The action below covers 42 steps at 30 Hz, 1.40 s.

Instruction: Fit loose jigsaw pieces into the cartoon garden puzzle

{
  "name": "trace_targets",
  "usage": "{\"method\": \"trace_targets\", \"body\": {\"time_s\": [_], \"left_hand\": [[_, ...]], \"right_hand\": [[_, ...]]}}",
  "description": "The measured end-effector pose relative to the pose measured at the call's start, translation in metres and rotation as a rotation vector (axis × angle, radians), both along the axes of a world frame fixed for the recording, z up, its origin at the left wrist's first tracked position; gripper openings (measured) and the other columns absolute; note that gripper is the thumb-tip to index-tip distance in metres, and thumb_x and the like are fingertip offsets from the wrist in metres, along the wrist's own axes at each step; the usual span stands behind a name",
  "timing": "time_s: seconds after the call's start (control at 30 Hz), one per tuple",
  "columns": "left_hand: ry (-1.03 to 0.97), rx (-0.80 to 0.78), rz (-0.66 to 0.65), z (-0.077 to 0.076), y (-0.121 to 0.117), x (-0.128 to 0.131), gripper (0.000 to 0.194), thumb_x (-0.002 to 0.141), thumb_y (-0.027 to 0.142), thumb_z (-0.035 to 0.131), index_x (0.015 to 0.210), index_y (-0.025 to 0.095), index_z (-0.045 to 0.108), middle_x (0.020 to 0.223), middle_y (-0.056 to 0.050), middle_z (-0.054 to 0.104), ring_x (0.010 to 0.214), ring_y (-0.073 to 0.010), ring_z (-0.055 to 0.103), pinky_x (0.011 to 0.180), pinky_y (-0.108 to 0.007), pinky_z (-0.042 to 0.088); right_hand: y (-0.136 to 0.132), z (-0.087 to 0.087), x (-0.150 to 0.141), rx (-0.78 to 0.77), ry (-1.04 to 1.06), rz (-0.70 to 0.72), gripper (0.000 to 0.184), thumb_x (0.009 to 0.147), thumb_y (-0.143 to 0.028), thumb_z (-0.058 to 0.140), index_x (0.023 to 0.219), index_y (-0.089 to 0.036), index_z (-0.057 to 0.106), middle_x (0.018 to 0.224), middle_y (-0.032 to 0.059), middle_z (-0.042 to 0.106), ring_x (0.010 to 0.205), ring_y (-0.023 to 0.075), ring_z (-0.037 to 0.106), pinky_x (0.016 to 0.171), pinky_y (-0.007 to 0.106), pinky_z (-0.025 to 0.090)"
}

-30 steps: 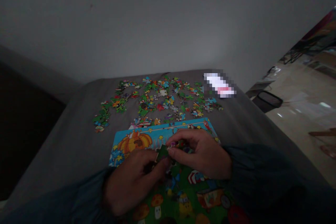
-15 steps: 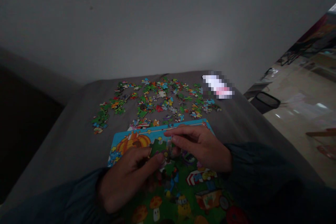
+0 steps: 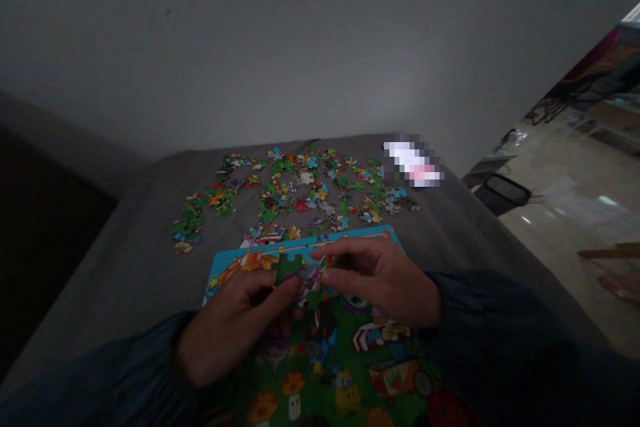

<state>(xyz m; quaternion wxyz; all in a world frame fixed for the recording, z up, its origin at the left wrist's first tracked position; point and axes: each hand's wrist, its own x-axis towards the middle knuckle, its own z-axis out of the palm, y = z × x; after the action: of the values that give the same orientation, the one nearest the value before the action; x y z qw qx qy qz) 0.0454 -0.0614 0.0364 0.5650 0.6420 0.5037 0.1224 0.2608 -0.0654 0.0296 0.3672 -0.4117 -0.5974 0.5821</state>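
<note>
Piece [image 3: 287, 268] sits over the board [image 3: 220, 263], pinched by the left hand [image 3: 233, 320]; the right hand [image 3: 383, 280] is slightly open beside it — whether gripping, I cannot tell. Keep it flat and square before pressing — forcing could bend it.

- Knobbed flat green jigsaw pc. [image 3: 285, 265] in the left hand [image 3: 227, 327]: dk green, purple nr btm.
- Small scattered jigsaw pcs. [image 3: 269, 215]: mixed, mostly green, plus blue, yellow, orange, red; one off-white pc. [image 3: 306, 177] nr mid.
- Flat rect. picture board [image 3: 220, 258]: bright blue along top, dk green below.
- Printed on it: orange pumpkin [image 3: 250, 261]; orange-capped mushroom w/ pale stem [image 3: 294, 387]; red/white striped shape [image 3: 364, 339]; orange-red cart [image 3: 390, 379].
- Oblong glowing panel [image 3: 410, 159], pixelated: white w/ pink patch.
- Loose fabric sleeves [image 3: 485, 313]: dk blue, plain.
- Soft fabric cover [image 3: 130, 267]: plain grey.
- Flat wall [image 3: 300, 47]: plain grey.
- Glossy floor [image 3: 555, 227]: pale beige.
</note>
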Motion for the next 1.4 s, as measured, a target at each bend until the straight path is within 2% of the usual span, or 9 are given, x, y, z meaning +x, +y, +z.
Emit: {"method": "trace_targets", "body": {"time_s": [0.13, 0.23, 0.5, 0.7, 0.83, 0.93, 1.07, 1.23, 1.4], "left_hand": [[-0.030, -0.032, -0.008, -0.001, -0.001, 0.001, 0.050, 0.085, 0.062, 0.048, 0.072, 0.017, 0.065, 0.062, -0.002, 0.065, 0.055, -0.0137, 0.060, 0.053, -0.023, 0.047], [-0.002, 0.035, -0.047, 0.000, -0.002, 0.001, 0.049, 0.087, 0.060, 0.046, 0.072, 0.018, 0.067, 0.064, -0.002, 0.067, 0.060, -0.0144, 0.062, 0.056, -0.023, 0.048], [0.121, 0.232, -0.153, 0.001, -0.005, 0.004, 0.048, 0.090, 0.053, 0.044, 0.062, 0.019, 0.063, 0.054, 0.000, 0.063, 0.050, -0.0110, 0.058, 0.049, -0.019, 0.042], [0.143, 0.349, -0.205, 0.001, -0.003, 0.004, 0.047, 0.091, 0.048, 0.044, 0.059, 0.019, 0.062, 0.051, 0.001, 0.061, 0.049, -0.0098, 0.056, 0.049, -0.019, 0.037], [0.118, 0.320, -0.202, 0.001, -0.004, 0.004, 0.046, 0.092, 0.047, 0.045, 0.059, 0.019, 0.061, 0.050, 0.002, 0.060, 0.047, -0.0092, 0.055, 0.048, -0.019, 0.036], [0.082, 0.282, -0.207, 0.000, -0.003, 0.003, 0.043, 0.092, 0.047, 0.045, 0.063, 0.019, 0.062, 0.053, 0.003, 0.061, 0.048, -0.0092, 0.054, 0.047, -0.019, 0.036], [0.128, 0.322, -0.192, -0.004, -0.001, 0.001, 0.040, 0.089, 0.049, 0.049, 0.069, 0.019, 0.067, 0.057, 0.003, 0.062, 0.050, -0.0094, 0.052, 0.047, -0.019, 0.034], [0.204, 0.319, -0.121, -0.006, 0.001, -0.002, 0.041, 0.082, 0.054, 0.057, 0.063, 0.018, 0.062, 0.053, 0.003, 0.055, 0.050, -0.0105, 0.048, 0.045, -0.020, 0.033], [0.151, 0.286, -0.135, -0.004, -0.001, -0.002, 0.035, 0.085, 0.051, 0.055, 0.078, 0.019, 0.068, 0.061, 0.002, 0.062, 0.056, -0.0126, 0.054, 0.049, -0.021, 0.039]], "right_hand": [[-0.003, 0.002, 0.000, 0.209, -0.181, -0.017, 0.031, 0.083, -0.028, 0.065, 0.114, -0.021, 0.069, 0.092, 0.0025, 0.068, 0.076, 0.0133, 0.059, 0.069, 0.029, 0.049], [-0.005, 0.003, -0.001, 0.277, -0.240, -0.012, 0.031, 0.085, -0.026, 0.063, 0.115, -0.020, 0.068, 0.093, 0.0033, 0.068, 0.074, 0.0127, 0.059, 0.069, 0.029, 0.050], [-0.008, -0.001, -0.005, 0.221, -0.171, -0.022, 0.029, 0.083, -0.025, 0.064, 0.111, -0.017, 0.066, 0.099, 0.0064, 0.068, 0.082, 0.0155, 0.064, 0.075, 0.033, 0.054], [-0.007, -0.002, -0.005, 0.091, -0.130, 0.008, 0.029, 0.082, -0.026, 0.065, 0.109, -0.018, 0.066, 0.099, 0.0052, 0.071, 0.081, 0.0152, 0.065, 0.077, 0.034, 0.055], [-0.006, -0.002, -0.006, 0.058, -0.110, 0.006, 0.023, 0.080, -0.025, 0.066, 0.101, -0.017, 0.067, 0.087, 0.0028, 0.070, 0.072, 0.0132, 0.064, 0.070, 0.030, 0.055], [-0.005, -0.002, -0.006, 0.075, -0.108, -0.011, 0.018, 0.079, -0.024, 0.067, 0.096, -0.017, 0.067, 0.083, 0.0019, 0.070, 0.069, 0.0123, 0.063, 0.067, 0.028, 0.054], [-0.007, -0.004, -0.007, 0.130, -0.124, -0.050, 0.019, 0.079, -0.024, 0.066, 0.097, -0.018, 0.067, 0.086, 0.0025, 0.070, 0.072, 0.0130, 0.064, 0.069, 0.029, 0.055], [-0.010, -0.008, -0.006, 0.260, -0.184, -0.087, 0.025, 0.080, -0.022, 0.066, 0.105, -0.019, 0.065, 0.086, 0.0019, 0.071, 0.074, 0.0133, 0.066, 0.069, 0.027, 0.055], [-0.012, -0.004, -0.006, 0.323, -0.238, -0.097, 0.024, 0.080, -0.021, 0.065, 0.103, -0.019, 0.066, 0.085, 0.0016, 0.072, 0.074, 0.0135, 0.067, 0.069, 0.027, 0.055]]}}
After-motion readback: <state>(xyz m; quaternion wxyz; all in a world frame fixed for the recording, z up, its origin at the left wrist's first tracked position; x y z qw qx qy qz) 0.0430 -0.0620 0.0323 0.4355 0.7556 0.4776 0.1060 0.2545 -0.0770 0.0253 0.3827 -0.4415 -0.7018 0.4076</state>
